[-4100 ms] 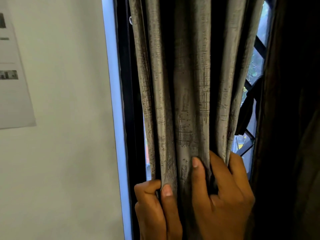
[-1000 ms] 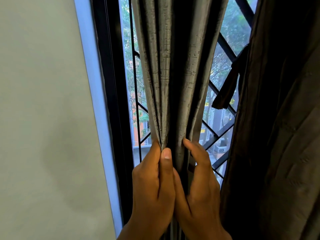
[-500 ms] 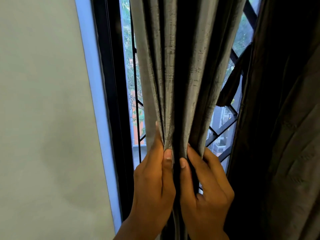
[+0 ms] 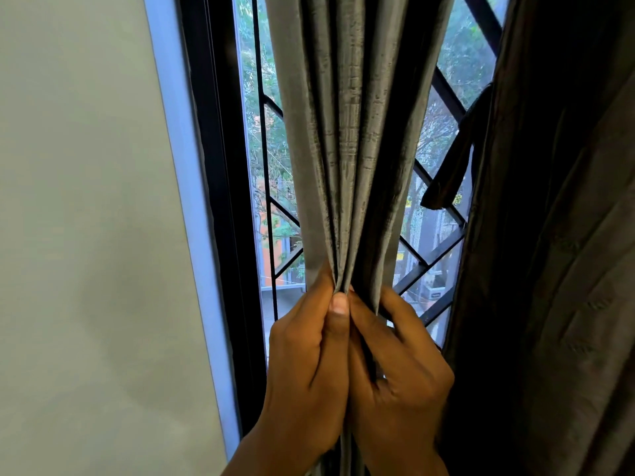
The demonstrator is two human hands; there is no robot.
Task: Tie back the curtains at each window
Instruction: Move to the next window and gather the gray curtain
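Home rm: curtain (image 4: 347, 132) at grilled window (image 4: 443, 255), plain painted wall (image 4: 86, 235).

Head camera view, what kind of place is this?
Probably a room in a home, at a window. Both hands, left hand and right hand, gather a grey curtain before a black diamond window grille, with trees outside.

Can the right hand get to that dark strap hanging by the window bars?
Probably yes. The dark strap hangs in open space above the right hand, with nothing between them. But that hand grips the grey curtain, so it must let go first.
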